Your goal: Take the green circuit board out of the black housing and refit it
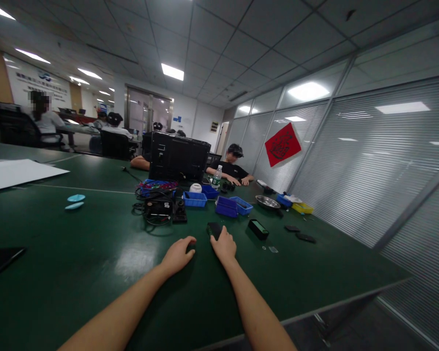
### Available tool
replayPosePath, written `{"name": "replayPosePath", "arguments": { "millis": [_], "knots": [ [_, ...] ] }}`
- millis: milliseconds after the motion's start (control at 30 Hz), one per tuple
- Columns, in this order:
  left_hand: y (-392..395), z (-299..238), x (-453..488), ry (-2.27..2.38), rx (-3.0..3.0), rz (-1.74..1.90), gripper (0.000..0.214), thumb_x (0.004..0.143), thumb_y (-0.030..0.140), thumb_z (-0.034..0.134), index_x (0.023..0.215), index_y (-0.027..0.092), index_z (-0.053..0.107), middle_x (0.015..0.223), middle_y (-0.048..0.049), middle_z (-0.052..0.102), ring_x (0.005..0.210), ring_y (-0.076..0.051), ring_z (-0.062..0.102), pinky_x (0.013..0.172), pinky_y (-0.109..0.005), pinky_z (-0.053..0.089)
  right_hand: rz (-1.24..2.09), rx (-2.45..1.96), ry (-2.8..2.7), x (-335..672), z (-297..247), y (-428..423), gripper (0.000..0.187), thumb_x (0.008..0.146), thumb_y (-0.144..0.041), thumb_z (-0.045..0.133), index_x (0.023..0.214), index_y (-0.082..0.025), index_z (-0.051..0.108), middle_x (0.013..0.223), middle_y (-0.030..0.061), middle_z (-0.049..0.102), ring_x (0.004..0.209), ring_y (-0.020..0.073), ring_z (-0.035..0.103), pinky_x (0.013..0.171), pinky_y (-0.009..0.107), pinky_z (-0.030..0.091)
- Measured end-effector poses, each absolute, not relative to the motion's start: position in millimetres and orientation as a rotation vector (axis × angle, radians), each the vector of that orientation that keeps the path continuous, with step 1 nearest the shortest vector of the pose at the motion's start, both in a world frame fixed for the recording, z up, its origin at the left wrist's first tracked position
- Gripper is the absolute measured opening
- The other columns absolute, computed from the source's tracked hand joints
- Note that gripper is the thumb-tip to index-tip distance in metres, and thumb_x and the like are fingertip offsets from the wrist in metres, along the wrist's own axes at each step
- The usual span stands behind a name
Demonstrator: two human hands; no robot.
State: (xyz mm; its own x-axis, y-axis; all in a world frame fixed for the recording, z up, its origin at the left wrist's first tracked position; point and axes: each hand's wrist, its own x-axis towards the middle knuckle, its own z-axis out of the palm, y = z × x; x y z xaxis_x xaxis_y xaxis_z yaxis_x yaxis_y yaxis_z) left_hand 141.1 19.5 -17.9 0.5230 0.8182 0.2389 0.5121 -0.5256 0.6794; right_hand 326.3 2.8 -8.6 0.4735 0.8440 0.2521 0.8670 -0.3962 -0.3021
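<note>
My right hand (225,246) is closed around the near end of a small black box (215,228) on the green table. Its thumb lies along the left side of the box, and the near part is hidden by the hand. My left hand (179,254) rests low over the table to the left, with thumb and fingers apart and nothing between them. Right of my right hand stands an open black box (258,229) with a green inside. Close to it lie a small clear piece (273,249) and a small white ring (264,248).
Beyond my hands are tangled cables with a black adapter (158,207), blue trays (227,206), a white ball (195,188), a bottle (217,176) and a monitor (179,157). A metal bowl (268,202) and flat black pieces (306,238) lie right. A person (230,168) sits across.
</note>
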Motion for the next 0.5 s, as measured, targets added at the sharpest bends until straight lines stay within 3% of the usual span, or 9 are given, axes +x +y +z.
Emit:
{"name": "replayPosePath", "arguments": {
  "millis": [133,333,500],
  "knots": [
    [22,-20,141,1.075,2.220,0.750,0.030,0.074,0.021,0.049,0.104,0.023,0.053,0.105,-0.0019,0.061,0.100,-0.015,0.053,0.089,-0.027,0.038,-0.123,-2.313,-1.466,329,-9,1,0.053,0.078,-0.037,0.045,0.125,-0.012,0.039,0.109,0.0160,0.055,0.098,0.0267,0.050,0.076,0.036,0.039],
    [22,-19,142,1.089,2.190,0.751,0.029,0.073,0.019,0.050,0.102,0.023,0.053,0.106,-0.0012,0.061,0.101,-0.015,0.053,0.091,-0.027,0.037,-0.459,-2.187,-1.706,313,-9,-3,0.044,0.078,-0.020,0.046,0.122,-0.012,0.041,0.107,0.0172,0.052,0.101,0.0269,0.043,0.081,0.038,0.034],
    [22,-20,142,1.076,2.174,0.767,0.030,0.073,0.018,0.049,0.103,0.023,0.053,0.106,-0.0015,0.061,0.101,-0.015,0.054,0.091,-0.026,0.038,-0.529,-2.063,-1.844,294,-2,-12,0.045,0.078,-0.036,0.050,0.116,-0.014,0.046,0.105,0.0168,0.049,0.098,0.0288,0.039,0.081,0.042,0.030]
  ]
}}
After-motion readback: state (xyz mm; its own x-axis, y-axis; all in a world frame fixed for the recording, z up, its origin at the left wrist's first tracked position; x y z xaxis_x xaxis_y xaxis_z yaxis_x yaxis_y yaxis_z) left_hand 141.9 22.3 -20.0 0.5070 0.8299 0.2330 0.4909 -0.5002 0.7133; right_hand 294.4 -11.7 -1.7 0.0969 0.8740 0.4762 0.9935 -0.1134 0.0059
